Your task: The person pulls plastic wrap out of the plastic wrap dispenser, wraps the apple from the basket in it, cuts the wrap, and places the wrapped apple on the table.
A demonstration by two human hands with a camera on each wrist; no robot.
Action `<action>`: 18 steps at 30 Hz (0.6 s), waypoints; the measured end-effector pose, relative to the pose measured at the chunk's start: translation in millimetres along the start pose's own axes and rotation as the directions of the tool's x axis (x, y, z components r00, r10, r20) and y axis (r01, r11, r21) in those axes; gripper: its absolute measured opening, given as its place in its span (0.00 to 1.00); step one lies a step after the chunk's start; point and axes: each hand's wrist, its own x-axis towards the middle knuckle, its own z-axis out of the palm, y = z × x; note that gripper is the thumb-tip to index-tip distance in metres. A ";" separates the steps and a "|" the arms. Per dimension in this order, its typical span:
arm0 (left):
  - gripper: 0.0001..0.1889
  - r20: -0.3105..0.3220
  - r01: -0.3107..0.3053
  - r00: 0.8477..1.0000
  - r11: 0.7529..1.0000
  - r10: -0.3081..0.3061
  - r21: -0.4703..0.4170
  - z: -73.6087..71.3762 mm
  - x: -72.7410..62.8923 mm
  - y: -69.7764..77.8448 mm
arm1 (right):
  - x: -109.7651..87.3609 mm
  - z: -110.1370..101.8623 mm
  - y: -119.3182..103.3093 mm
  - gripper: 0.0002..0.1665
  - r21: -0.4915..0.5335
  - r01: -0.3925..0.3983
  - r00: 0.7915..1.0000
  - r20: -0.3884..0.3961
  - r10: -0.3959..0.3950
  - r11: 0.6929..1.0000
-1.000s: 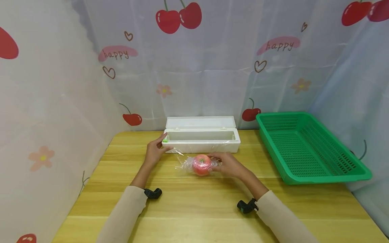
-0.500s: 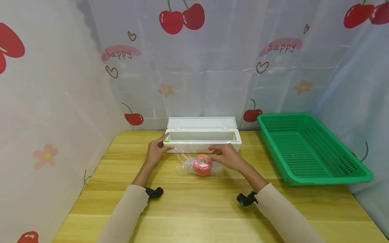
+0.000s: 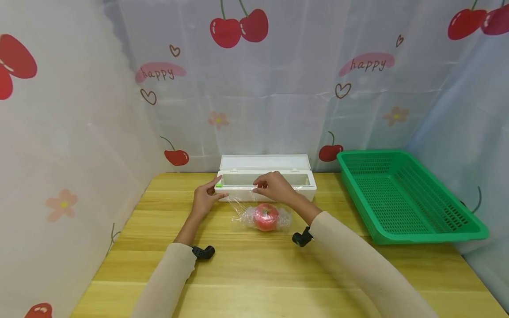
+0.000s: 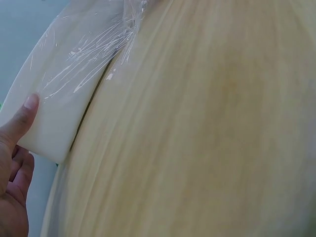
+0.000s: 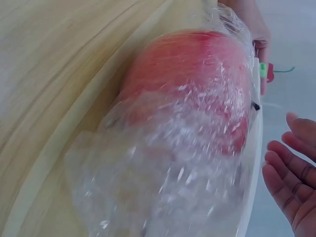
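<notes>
A white cling film dispenser box (image 3: 234, 194) lies along the back of the table, lid raised. My left hand (image 3: 203, 201) grips its left end, thumb on the front face, close to a small green slider (image 3: 219, 185). In front of the box sits a red apple (image 3: 266, 217) in crumpled cling film (image 5: 163, 182). Film stretches from the apple up over the box front, as the left wrist view also shows. My right hand (image 3: 276, 187) is over the box's front edge, fingers bent and apart in the right wrist view, holding nothing.
A green plastic basket (image 3: 413, 239) stands at the right of the wooden table (image 3: 246, 278). A cherry-print curtain (image 3: 254, 110) hangs right behind the box and along both sides.
My right hand has let go of the wrapped apple and moved up and left to the box's front edge. The left hand stays on the box end; the apple has stayed in place.
</notes>
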 end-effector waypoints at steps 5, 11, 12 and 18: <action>0.34 0.017 -0.004 1.000 1.000 0.004 -0.026 0.3 1.1 5.3 | 20.9 11.4 -4.0 0.13 0.020 -0.037 0.999 0.014 0.036 0.999; 0.33 0.034 0.000 0.999 1.000 0.001 -0.018 -1.6 1.2 5.4 | 42.2 29.8 -13.9 0.14 -0.010 -0.034 0.998 0.050 0.034 0.999; 0.33 0.030 -0.001 1.000 1.000 0.002 -0.011 -2.0 1.1 4.0 | 45.1 33.0 -15.8 0.13 -0.022 -0.032 0.998 0.056 0.033 0.999; 0.32 0.005 -0.018 1.000 1.000 0.018 0.006 -2.3 2.1 -2.1 | 60.2 45.9 -27.8 0.14 -0.063 -0.033 0.997 0.065 0.037 0.997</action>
